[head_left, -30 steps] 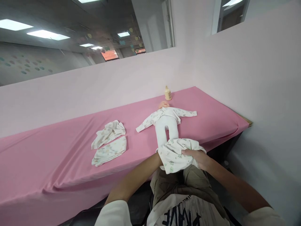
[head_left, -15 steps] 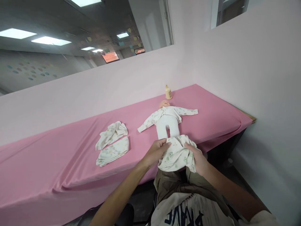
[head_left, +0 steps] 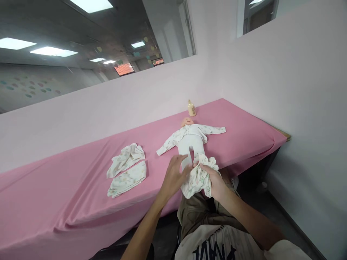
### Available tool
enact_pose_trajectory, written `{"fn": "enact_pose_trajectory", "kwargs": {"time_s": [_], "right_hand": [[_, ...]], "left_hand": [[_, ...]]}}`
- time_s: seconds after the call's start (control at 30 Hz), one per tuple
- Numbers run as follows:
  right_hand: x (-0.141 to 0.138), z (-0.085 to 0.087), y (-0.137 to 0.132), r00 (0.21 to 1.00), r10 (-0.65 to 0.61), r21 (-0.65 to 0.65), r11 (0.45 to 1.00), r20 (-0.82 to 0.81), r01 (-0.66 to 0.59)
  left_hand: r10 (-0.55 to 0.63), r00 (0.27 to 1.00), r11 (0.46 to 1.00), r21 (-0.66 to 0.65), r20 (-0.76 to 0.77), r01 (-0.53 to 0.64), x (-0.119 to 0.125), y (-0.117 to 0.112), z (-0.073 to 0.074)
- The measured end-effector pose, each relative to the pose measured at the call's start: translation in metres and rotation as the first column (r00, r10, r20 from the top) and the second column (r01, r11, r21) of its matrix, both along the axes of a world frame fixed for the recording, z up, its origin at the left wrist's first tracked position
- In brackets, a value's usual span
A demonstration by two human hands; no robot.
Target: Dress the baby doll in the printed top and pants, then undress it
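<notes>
My right hand (head_left: 215,180) is closed on a white baby garment (head_left: 199,177) with a small green print, bunched up in front of my lap. Beside its left edge, my left hand (head_left: 175,175) has its fingers apart and grips nothing that I can see. Just beyond both hands a baby doll (head_left: 191,139) lies on its back, arms spread, in a printed long-sleeved top and plain white bottoms. Its lower legs are partly hidden behind the garment and my hand. The garment's exact kind is not clear from its folds.
Two more printed pieces of baby clothing, one crumpled (head_left: 127,158) and one flatter (head_left: 128,179), lie left of the doll. A pale yellow bottle (head_left: 191,108) stands behind its head. Pink cloth (head_left: 76,180) covers the table, which meets white walls behind and at right.
My left hand has let go of the garment and its fingers have spread. The garment is more bunched in my right hand, which has moved slightly left.
</notes>
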State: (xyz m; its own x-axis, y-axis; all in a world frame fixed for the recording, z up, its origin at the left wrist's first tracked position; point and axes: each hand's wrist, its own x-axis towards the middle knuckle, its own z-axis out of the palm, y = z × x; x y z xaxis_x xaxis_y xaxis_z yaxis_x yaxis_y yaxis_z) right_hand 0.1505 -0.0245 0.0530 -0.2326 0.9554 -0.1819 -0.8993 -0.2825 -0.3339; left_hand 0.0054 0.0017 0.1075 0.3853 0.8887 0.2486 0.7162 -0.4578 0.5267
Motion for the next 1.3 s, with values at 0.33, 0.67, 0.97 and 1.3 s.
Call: {"fn": "enact_pose_trajectory", "kwargs": {"time_s": [0.33,0.67,0.97,1.3], "right_hand": [[0.007,-0.001,0.013,0.999,-0.046,-0.054,0.997,0.009,0.046],[0.013,0.005,0.022,0.985,-0.040,-0.128,0.990,0.166,0.062],[0.013,0.003,0.016,0.985,-0.121,-0.128,0.982,0.122,0.136],[-0.001,-0.013,-0.025,0.983,-0.169,-0.053,0.984,0.065,0.173]], "left_hand": [[0.066,0.998,0.998,0.022,-0.012,-0.066,-0.054,-0.002,-0.049],[0.039,0.993,0.993,0.110,0.111,-0.051,-0.021,0.101,-0.040],[0.002,0.997,0.990,-0.140,0.071,0.008,-0.045,0.091,-0.034],[-0.022,0.973,0.969,-0.235,0.231,0.078,-0.003,0.055,0.003]]}}
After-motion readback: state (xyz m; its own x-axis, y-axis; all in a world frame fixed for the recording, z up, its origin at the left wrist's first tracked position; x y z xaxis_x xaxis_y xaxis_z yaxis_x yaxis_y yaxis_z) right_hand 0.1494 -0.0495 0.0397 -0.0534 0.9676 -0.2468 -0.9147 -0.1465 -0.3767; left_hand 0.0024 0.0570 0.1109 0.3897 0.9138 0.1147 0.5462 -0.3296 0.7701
